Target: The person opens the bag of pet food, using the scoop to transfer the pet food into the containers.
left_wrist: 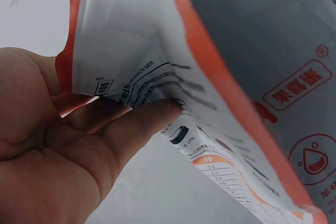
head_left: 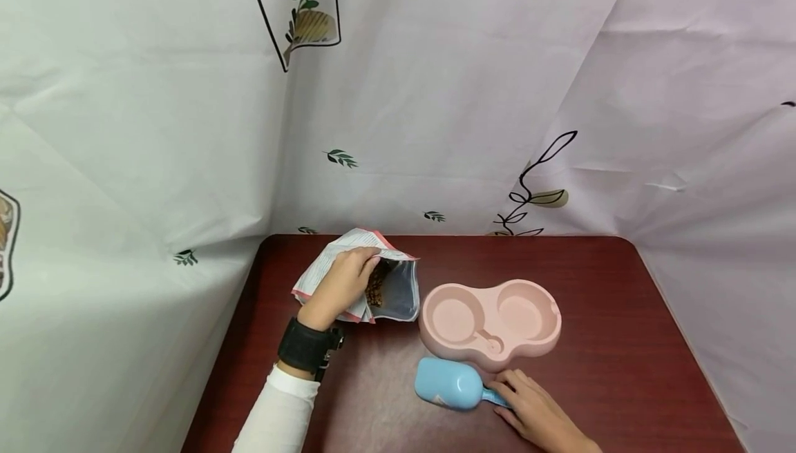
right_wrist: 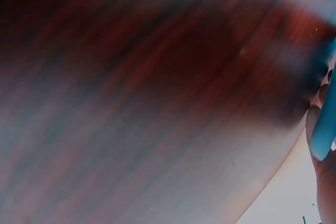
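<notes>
At the table's back left lies a white and red printed food bag (head_left: 323,266), its mouth spread toward the right. Brown kibble (head_left: 375,288) shows inside. My left hand (head_left: 344,279) grips the bag's upper edge; in the left wrist view the fingers (left_wrist: 142,124) press into the printed side near the red-trimmed rim. Nearer the front, my right hand (head_left: 533,408) holds a light blue scoop (head_left: 454,384) by its handle, with the scoop's head pointing left. Only a strip of the blue handle (right_wrist: 326,124) appears at the right wrist view's edge.
A pink double bowl (head_left: 490,301) stands just beyond the scoop and right of the bag, with no food in either hollow. All of this is on a dark red wooden table (head_left: 622,342). White patterned cloth (head_left: 435,94) hangs behind and along both sides.
</notes>
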`<action>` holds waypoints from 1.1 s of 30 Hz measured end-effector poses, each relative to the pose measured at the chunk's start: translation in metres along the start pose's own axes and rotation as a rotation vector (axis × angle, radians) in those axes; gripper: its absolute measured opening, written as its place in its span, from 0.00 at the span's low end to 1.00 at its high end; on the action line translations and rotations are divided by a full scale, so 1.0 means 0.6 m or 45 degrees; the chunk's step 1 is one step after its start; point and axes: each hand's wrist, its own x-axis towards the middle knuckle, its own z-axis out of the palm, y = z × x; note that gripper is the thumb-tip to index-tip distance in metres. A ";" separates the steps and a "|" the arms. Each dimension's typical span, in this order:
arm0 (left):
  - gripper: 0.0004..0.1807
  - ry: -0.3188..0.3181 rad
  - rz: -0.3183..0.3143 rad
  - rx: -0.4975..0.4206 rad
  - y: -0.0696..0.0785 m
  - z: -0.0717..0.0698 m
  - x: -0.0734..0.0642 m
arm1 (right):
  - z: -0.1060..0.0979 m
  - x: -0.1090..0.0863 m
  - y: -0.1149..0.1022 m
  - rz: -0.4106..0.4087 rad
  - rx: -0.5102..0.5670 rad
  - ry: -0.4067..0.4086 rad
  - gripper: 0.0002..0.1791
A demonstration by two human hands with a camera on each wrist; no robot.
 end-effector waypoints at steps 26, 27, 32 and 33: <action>0.14 0.014 0.013 -0.002 -0.005 0.001 -0.002 | -0.007 0.021 -0.028 0.066 0.182 0.107 0.25; 0.14 0.014 0.014 -0.003 -0.005 0.001 -0.002 | -0.008 0.024 -0.028 0.059 0.187 0.116 0.25; 0.15 0.010 0.022 -0.004 -0.007 0.001 -0.001 | -0.015 0.038 -0.031 0.012 0.214 0.172 0.21; 0.15 0.009 0.023 -0.003 -0.008 0.002 -0.001 | -0.016 0.040 -0.031 0.001 0.222 0.182 0.20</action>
